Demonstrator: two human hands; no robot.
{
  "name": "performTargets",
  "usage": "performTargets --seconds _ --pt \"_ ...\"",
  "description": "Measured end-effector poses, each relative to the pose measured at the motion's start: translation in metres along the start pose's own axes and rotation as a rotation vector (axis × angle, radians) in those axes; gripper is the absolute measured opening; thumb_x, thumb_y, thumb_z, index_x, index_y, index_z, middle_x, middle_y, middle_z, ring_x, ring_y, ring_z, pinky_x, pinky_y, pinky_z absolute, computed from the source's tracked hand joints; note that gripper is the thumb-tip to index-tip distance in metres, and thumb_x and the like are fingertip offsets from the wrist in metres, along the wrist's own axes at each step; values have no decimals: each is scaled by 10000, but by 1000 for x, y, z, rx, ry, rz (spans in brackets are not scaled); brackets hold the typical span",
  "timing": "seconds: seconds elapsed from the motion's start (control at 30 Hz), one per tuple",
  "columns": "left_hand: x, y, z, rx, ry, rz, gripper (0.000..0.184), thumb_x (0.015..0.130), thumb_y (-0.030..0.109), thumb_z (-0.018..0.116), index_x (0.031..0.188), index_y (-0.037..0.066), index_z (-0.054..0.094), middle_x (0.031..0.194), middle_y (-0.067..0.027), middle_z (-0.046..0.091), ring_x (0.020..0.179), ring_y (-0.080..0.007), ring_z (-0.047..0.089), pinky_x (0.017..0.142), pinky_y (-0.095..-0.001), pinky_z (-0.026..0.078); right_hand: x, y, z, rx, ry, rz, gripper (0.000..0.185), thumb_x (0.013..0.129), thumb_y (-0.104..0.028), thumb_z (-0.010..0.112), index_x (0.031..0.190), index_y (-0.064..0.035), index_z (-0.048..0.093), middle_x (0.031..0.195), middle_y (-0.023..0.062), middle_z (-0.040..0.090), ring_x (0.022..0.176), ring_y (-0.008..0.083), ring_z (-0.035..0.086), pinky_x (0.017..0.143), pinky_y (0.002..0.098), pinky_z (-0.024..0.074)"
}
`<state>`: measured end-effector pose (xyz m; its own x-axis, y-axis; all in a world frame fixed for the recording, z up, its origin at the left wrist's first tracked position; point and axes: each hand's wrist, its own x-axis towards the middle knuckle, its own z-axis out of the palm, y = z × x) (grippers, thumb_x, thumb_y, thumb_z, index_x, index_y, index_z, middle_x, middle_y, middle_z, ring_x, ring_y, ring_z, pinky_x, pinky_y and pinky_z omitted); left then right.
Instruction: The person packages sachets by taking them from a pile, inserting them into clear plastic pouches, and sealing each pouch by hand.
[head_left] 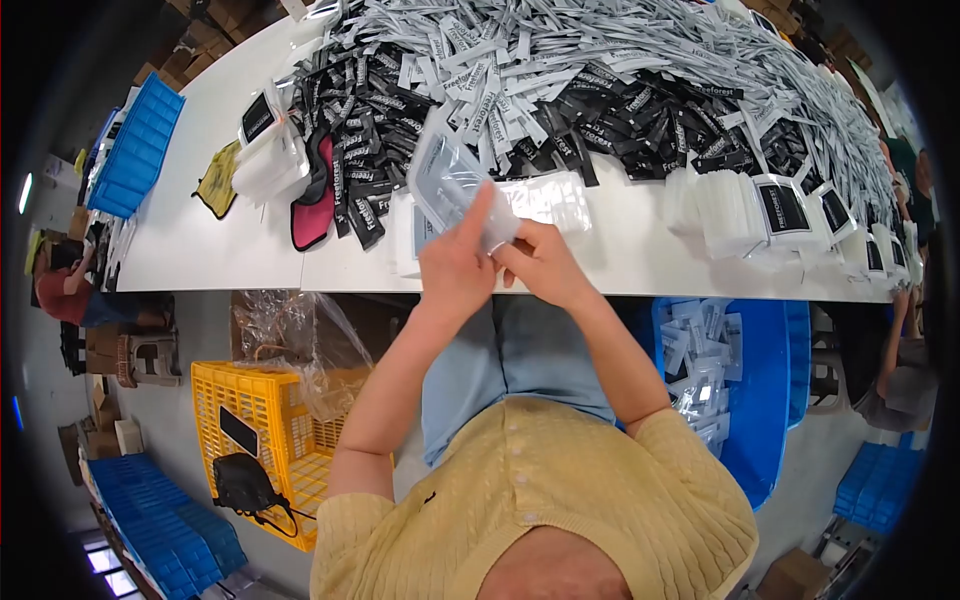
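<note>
In front of me, above the table's near edge, a clear plastic pouch (447, 178) with a pale printed face is tilted up to the left. My left hand (455, 262) grips its lower edge, index finger stretched along the plastic. At its bottom corner my right hand (548, 262) pinches the plastic, fingers curled. Under the pouch lies a stack of flat packs (408, 240), partly covered. Just right of it are more clear bags (555, 200). Black sachets (640, 125) marked "Freeforest" and long white sachets (490, 110) are heaped beyond.
White pouches with black labels (735, 215) stand in a row at right. A pink-and-black cloth (312, 200) and a yellow cloth (215, 180) lie left. Below the table are a yellow crate (250, 380) and a blue bin (755, 420) of filled pouches. Other people sit at both sides.
</note>
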<state>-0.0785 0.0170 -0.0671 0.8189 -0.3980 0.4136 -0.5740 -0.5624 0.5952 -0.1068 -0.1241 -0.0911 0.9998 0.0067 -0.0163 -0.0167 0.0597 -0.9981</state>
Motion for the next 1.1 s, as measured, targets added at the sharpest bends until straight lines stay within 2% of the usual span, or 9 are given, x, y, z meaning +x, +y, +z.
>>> performTargets --seconds 0.03,0.13,0.27,0.37,0.5,0.63,0.7,0.8,1.1 --pt "0 -1 -3 -43 -49 -74 735 654 -17 579 1359 105 411 715 -138 598 665 -306 597 562 -397 470 -1 -3 0 75 -4 -12 144 765 -67 574 796 71 603 649 105 619 560 115 581 475 262 433" --pt "-6 20 5 157 -6 325 726 663 25 607 1358 86 406 673 -108 579 636 -293 582 544 -383 461 -1 -1 -4 -57 126 -73 126 755 -53 625 832 47 625 653 92 622 584 94 563 519 264 450" --pt "3 36 -42 -225 -435 -1 723 672 39 594 1365 64 389 714 -82 548 655 -275 566 615 -383 458 7 8 -10 -105 35 -345 162 771 -115 639 843 30 637 679 91 631 616 105 562 571 293 465" --pt "39 20 -63 288 -23 573 688 666 60 645 1316 20 425 779 -81 593 721 -264 568 674 -336 471 2 -10 -11 -181 -41 -286 190 782 -147 630 847 32 638 705 95 635 631 111 561 583 301 465" --pt "55 11 -80 66 -466 237 382 652 75 674 1021 -20 639 757 -99 615 683 -237 591 643 -311 474 1 -12 -12 -198 -99 -231 203 810 -164 623 866 29 646 752 72 635 658 97 560 594 286 464" --pt "56 8 -82 -18 -511 -78 199 693 83 684 852 -36 670 691 -66 618 620 -119 563 571 -265 447 -10 -31 -13 272 -105 22 219 835 -186 627 875 29 645 735 40 629 633 72 518 570 263 444" --pt "50 -4 -76 -96 -524 -251 166 734 88 676 846 -35 669 677 -37 621 609 -60 532 541 -235 423 -14 -27 -9 48 -28 -151 222 846 -193 619 855 27 645 691 39 613 607 70 490 544 261 423" --pt "42 0 -70 -481 -511 -346 179 753 137 655 798 -35 676 655 -57 639 551 -76 537 512 -263 428 -14 -25 -11 -190 -10 -233 227 849 -196 615 820 27 641 629 46 586 574 70 464 511 264 394" --pt "23 -3 -45 -741 -279 -288 160 823 132 652 818 -26 679 702 2 640 608 -22 515 520 -196 401 -10 -36 -8 -293 -29 -294 222 819 -188 635 773 29 639 586 84 577 526 109 465 490 295 391"
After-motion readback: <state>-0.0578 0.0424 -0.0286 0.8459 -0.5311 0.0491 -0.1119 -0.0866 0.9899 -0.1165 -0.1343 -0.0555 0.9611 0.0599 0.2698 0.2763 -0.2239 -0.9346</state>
